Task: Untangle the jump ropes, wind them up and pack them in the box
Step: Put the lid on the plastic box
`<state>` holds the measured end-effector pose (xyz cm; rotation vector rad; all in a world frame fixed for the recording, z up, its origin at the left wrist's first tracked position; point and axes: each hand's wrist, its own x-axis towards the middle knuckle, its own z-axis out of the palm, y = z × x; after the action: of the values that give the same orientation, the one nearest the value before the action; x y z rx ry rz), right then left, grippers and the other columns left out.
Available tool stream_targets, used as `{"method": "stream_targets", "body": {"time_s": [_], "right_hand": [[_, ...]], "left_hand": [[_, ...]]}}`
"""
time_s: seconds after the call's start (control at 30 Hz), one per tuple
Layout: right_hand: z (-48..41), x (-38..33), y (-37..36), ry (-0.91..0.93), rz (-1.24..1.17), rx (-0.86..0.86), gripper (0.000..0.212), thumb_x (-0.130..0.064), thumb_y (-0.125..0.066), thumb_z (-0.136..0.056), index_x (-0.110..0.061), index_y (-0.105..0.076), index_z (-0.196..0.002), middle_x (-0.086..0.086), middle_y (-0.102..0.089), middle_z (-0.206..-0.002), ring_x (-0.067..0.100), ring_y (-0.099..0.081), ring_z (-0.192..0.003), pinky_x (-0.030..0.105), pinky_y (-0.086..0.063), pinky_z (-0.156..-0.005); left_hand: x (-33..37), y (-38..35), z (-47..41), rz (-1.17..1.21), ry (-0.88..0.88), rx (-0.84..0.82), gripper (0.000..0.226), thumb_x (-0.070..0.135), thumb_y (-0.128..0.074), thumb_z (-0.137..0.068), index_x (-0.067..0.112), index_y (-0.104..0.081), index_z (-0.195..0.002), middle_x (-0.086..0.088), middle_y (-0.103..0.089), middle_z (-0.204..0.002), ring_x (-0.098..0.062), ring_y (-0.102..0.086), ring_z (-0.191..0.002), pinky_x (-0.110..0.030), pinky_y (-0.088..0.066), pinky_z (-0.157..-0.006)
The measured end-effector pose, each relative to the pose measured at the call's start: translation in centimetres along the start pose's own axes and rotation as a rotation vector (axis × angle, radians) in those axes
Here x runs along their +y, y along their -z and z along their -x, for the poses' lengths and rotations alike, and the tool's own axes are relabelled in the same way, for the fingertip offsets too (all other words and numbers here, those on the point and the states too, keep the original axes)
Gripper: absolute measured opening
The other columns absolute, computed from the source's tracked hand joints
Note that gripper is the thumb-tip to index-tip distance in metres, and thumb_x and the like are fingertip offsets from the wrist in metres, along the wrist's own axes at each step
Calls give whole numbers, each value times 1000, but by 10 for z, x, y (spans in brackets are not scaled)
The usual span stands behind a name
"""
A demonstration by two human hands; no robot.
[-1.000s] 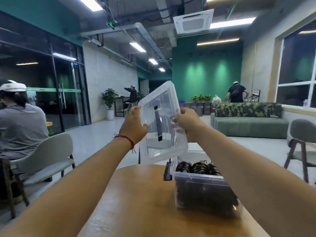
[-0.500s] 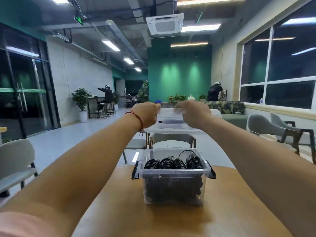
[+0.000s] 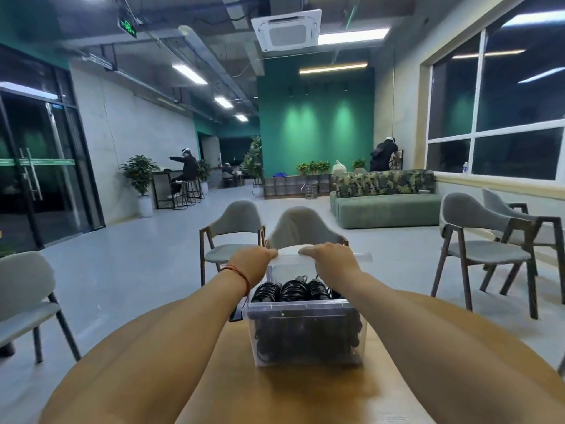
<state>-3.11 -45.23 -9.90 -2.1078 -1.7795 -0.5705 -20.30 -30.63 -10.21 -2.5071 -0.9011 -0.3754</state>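
Left hand point(image 3: 255, 264) and right hand point(image 3: 328, 260) reach out side by side at the middle of the frame, each clamped on the clear lid point(image 3: 289, 251). The left hand's fingers curl over the lid's left part. The right hand's fingers lie over its top further right, and its thumb is hidden. The lid lies nearly flat and is seen almost edge-on. Its long axis runs left to right across the frame, and its right end sticks out past the right hand. It sits above the far rim of the box point(image 3: 305, 335); whether it touches the rim I cannot tell.

The box is clear plastic and stands upright on the wooden tabletop point(image 3: 275, 396), just below the middle of the frame, with its near wall square to the camera. A black latch point(image 3: 236, 314) hangs at its left side. Black ropes point(image 3: 290, 290) fill the box. At the top their wound coils stand on edge in a row that runs left to right, just under the hands.

A red string point(image 3: 241, 274) circles the left wrist. Two grey chairs point(image 3: 234, 223) stand just beyond the tabletop, behind the hands.
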Motion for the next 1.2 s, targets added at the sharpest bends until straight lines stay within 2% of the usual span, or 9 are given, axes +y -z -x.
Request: {"method": "stream_targets", "body": {"time_s": [0.13,0.33,0.5,0.7,0.8,0.9,1.03,1.13,1.2], "right_hand": [[-1,6,-11,43,9,-29,72,3,-52,-95,-46,-60,-146,-2,-68,-143,27,-66,-124,36,-52,-99],[4,9,-10,67,-4,-143,72,3,-50,-93,-44,-62,-146,3,-71,-138,32,-65,-121,35,-51,-97],[13,-4,-15,126,-2,-191,68,4,-59,-94,-44,-64,-142,2,-72,-135,30,-67,-114,37,-54,-97],[23,11,-14,97,-63,-218,60,-5,-68,-90,-44,-69,-136,-9,-73,-132,23,-66,-115,32,-51,-103],[25,9,-22,113,-60,-260,58,-15,-76,-85,-45,-69,-135,-10,-75,-127,21,-67,-111,38,-56,-105],[24,12,-15,174,-25,-356,59,-22,-73,-86,-45,-66,-139,-9,-72,-132,20,-65,-116,40,-54,-106],[11,13,10,111,-240,-679,43,-41,-65,-99,-41,-65,-142,-13,-64,-144,14,-58,-127,41,-43,-118],[0,16,2,103,-211,-584,41,-45,-64,-101,-39,-64,-142,-10,-67,-142,17,-63,-123,45,-46,-118],[-14,18,-13,30,-203,-461,48,-55,-59,-102,-41,-56,-149,-8,-56,-155,24,-55,-136,49,-40,-121]], "left_hand": [[0,-17,1,26,-10,2,50,-6,-54,-97,27,-62,-134,-6,-76,-108,-28,-74,-95,-40,-63,-80],[0,-26,25,41,-82,77,37,7,-53,-106,24,-63,-137,-7,-75,-117,-25,-73,-99,-35,-61,-88],[-8,-25,43,161,-93,-19,36,37,-69,-100,30,-67,-135,-2,-77,-117,-22,-73,-102,-35,-59,-99],[-4,-16,52,149,-154,-49,48,54,-61,-101,33,-62,-145,0,-74,-127,-21,-70,-112,-35,-55,-104],[-5,-15,56,211,-129,-136,53,60,-60,-99,35,-61,-146,1,-73,-131,-20,-68,-113,-36,-55,-103],[-6,-19,62,297,-96,-190,54,63,-62,-95,38,-63,-143,5,-72,-133,-17,-66,-111,-36,-55,-102],[-5,-17,65,308,-79,-152,47,62,-63,-96,39,-69,-136,7,-74,-128,-13,-65,-104,-32,-55,-97],[0,-20,66,322,-67,-147,48,64,-62,-95,37,-71,-135,8,-74,-127,-11,-64,-101,-32,-56,-98],[2,-23,69,353,-36,-127,51,67,-61,-95,37,-71,-135,8,-74,-127,-11,-64,-101,-32,-55,-97]]}}
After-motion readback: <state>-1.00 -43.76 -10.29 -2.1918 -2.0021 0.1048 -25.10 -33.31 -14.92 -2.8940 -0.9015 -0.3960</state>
